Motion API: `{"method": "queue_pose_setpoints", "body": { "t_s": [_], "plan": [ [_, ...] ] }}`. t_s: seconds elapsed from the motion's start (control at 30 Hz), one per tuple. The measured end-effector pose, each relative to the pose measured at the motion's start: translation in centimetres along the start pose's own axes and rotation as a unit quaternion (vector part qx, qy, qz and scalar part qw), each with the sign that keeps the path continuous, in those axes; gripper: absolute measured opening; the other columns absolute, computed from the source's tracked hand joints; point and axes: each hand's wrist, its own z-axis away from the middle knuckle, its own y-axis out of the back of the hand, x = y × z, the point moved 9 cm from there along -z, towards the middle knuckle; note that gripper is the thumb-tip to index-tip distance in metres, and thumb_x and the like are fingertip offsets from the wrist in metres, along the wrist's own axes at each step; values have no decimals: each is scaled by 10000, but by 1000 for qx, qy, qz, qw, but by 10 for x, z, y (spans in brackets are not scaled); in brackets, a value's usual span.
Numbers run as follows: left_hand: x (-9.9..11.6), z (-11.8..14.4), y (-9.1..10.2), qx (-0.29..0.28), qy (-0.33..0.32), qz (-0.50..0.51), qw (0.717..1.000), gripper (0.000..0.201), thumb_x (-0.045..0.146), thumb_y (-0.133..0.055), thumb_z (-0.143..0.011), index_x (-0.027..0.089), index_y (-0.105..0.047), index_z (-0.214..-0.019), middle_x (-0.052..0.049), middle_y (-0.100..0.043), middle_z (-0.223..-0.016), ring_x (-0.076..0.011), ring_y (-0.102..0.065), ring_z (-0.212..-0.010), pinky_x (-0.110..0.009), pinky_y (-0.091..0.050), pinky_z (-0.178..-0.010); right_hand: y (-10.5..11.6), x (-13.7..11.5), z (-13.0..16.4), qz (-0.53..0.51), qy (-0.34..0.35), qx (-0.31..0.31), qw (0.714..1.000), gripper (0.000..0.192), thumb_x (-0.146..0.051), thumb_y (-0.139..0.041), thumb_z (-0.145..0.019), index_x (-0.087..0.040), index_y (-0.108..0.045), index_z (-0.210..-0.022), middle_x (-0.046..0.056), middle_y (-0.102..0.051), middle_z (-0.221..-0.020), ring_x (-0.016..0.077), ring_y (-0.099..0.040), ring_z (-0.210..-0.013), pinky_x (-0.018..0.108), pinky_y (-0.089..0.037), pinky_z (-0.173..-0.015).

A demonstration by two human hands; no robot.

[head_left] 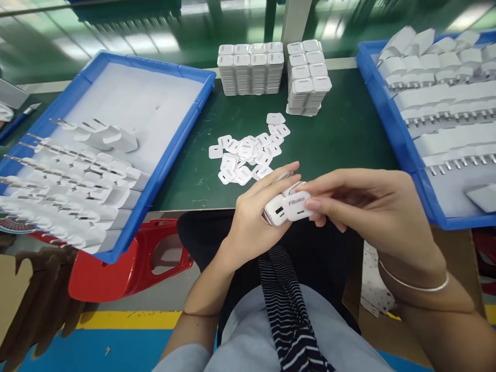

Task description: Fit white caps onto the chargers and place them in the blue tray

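Note:
My left hand is closed around a white wall charger, whose end face has a dark rectangular slot and a smaller slot. Between thumb and fingers, my right hand pinches a white cover plate with grey lettering and one small slot. The plate overlaps the right side of the charger's end face; whether they touch I cannot tell. Just beyond both hands, a loose pile of similar cover plates lies on the green table.
A blue-rimmed tray at left holds rows of white chargers with pins up. Another blue tray at right carries more chargers. Neat stacks of cover plates stand at the back. A red stool is below left.

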Motion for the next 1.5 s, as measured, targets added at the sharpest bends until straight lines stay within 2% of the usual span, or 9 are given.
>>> {"method": "queue_pose_setpoints", "body": {
  "t_s": [0.07,0.17,0.3,0.47,0.6,0.77,1.03,1.23,1.5],
  "plan": [
    [-1,-4,-1,13,-19,-6,1000,384,189,-742,-883,215,-680,-1261,-110,-664,-1416,-255,-678,-1265,-439,-590,-1063,-6,-6,-2,8,12,-14,1000,52,-252,-820,-844,-280,-809,-886,-12,-716,-689,115,-593,-503,264,-524,-442],
    [-12,-9,-4,27,-31,-2,999,372,190,-740,-878,216,-683,-1245,-109,-666,-1410,-252,-666,-1281,-453,-574,-1082,-3,-6,-10,13,27,11,1000,56,-235,-803,-851,-267,-793,-896,0,-718,-728,135,-631,-586,266,-548,-503],
    [-32,-11,-5,39,-16,29,999,369,176,-755,-848,206,-695,-1210,-118,-683,-1377,-261,-660,-1286,-466,-549,-1105,3,8,-20,-31,14,31,999,15,-242,-778,-869,-241,-770,-883,0,-673,-695,129,-609,-589,254,-510,-500],
    [-39,-7,2,48,8,50,998,390,162,-795,-806,205,-707,-1184,-116,-705,-1338,-265,-682,-1246,-456,-551,-1084,0,20,-24,-48,-11,30,998,52,-256,-785,-860,-228,-756,-893,-12,-649,-653,125,-591,-568,248,-480,-482],
    [-44,-5,2,27,26,68,997,395,186,-807,-794,224,-711,-1175,-105,-705,-1340,-267,-672,-1255,-461,-543,-1079,-12,14,-24,-44,-12,-10,999,60,-250,-791,-851,-228,-767,-902,-10,-690,-672,118,-586,-524,259,-488,-471],
    [-44,-6,-2,8,15,66,998,371,204,-818,-794,230,-721,-1151,-88,-704,-1340,-261,-680,-1227,-424,-559,-1039,-23,7,-24,-37,-8,-38,999,42,-194,-765,-852,-205,-754,-890,-20,-694,-688,82,-520,-420,256,-424,-403],
    [-39,-8,-3,11,5,50,999,278,245,-801,-821,205,-727,-1086,-82,-719,-1300,-241,-700,-1153,-386,-583,-980,-34,3,-27,-25,7,-74,997,40,-153,-733,-876,-184,-722,-899,-28,-668,-697,64,-533,-439,226,-414,-403],
    [-40,-7,-3,16,4,56,998,290,215,-808,-805,212,-722,-1082,-72,-724,-1290,-240,-698,-1159,-391,-586,-982,-36,3,-28,-45,12,-74,996,39,-147,-743,-875,-175,-725,-894,-35,-662,-663,55,-514,-425,207,-384,-372],
    [-40,-5,-3,25,-12,55,998,324,241,-792,-839,213,-698,-1148,-83,-720,-1301,-235,-688,-1204,-378,-578,-1014,-33,0,-25,36,32,-26,999,101,-95,-756,-829,-181,-740,-880,-22,-710,-734,59,-545,-475,215,-466,-450]
  ]
}}
